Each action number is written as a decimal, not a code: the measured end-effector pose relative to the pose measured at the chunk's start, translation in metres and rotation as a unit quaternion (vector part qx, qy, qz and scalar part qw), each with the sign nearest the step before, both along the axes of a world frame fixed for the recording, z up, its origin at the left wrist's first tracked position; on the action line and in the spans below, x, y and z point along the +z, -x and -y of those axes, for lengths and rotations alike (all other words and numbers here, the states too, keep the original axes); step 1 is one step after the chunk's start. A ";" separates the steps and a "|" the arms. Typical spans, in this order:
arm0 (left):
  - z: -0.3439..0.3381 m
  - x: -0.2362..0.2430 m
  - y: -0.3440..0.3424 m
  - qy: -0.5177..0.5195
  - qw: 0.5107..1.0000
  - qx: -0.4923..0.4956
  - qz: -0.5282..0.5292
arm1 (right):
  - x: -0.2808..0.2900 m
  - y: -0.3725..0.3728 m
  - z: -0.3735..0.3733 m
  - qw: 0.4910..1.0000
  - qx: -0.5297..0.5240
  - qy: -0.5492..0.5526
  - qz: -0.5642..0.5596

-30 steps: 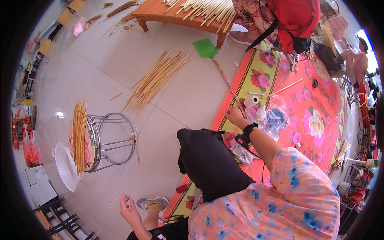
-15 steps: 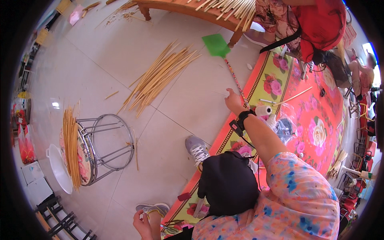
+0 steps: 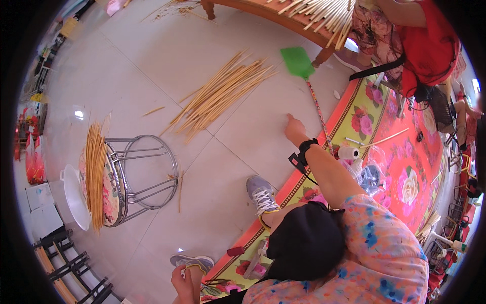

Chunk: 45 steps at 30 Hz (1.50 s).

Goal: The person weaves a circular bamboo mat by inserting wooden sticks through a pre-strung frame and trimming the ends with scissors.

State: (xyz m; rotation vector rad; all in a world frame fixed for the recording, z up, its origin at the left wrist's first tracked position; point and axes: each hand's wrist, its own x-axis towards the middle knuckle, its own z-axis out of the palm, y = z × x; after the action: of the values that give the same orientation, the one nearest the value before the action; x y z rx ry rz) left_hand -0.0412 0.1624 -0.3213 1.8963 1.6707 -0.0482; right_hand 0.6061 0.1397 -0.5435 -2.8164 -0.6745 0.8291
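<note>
My right hand (image 3: 295, 130), with a black strap and small device at the wrist, reaches over the tiled floor. One finger sticks out, the others curl loosely, and nothing shows in it. Beside it lies a green fly swatter (image 3: 298, 63) with a patterned handle. Farther left, a loose pile of thin wooden sticks (image 3: 223, 93) rests on the floor. My left hand (image 3: 183, 283) is low in the view by my shoe (image 3: 195, 262), fingers pinched together; a small pale bit shows at the fingertips, too small to name.
A stool (image 3: 114, 190) lies on its side at left, sticks (image 3: 94, 177) against its seat, beside a white basin (image 3: 76, 197). A flowered mat (image 3: 400, 162) at right holds a thread spool (image 3: 348, 153). Another person in red (image 3: 428, 45) sits by a wooden table (image 3: 263, 11) bearing more sticks.
The whole view has shifted, so most floor things appear farther right. My right hand sits slightly closer to me relative to the fly swatter. My left hand stays pinched near my shoe.
</note>
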 end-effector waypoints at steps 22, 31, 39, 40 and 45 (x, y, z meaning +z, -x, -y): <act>-0.004 0.013 -0.014 -0.033 0.999 0.010 0.019 | 0.010 -0.017 0.052 0.980 -0.027 -0.197 0.023; -0.013 0.080 -0.074 -0.058 0.989 0.049 0.129 | 0.152 0.019 0.155 0.919 -0.148 -0.336 -0.142; -0.014 0.185 -0.165 -0.130 0.932 -0.056 0.334 | 0.287 0.047 0.220 0.834 -0.147 -0.504 -0.173; -0.008 0.198 -0.179 -0.127 0.919 -0.075 0.367 | 0.298 0.048 0.229 0.850 -0.151 -0.481 -0.152; 0.028 0.255 -0.239 -0.112 0.862 -0.213 0.447 | 0.353 0.059 0.262 0.854 -0.121 -0.491 -0.121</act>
State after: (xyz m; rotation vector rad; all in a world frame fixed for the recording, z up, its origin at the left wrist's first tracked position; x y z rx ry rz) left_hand 0.1974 0.1339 -0.0659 1.9521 0.6337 0.7629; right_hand 0.5472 -0.1225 -0.1902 -1.7806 -0.4799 0.5385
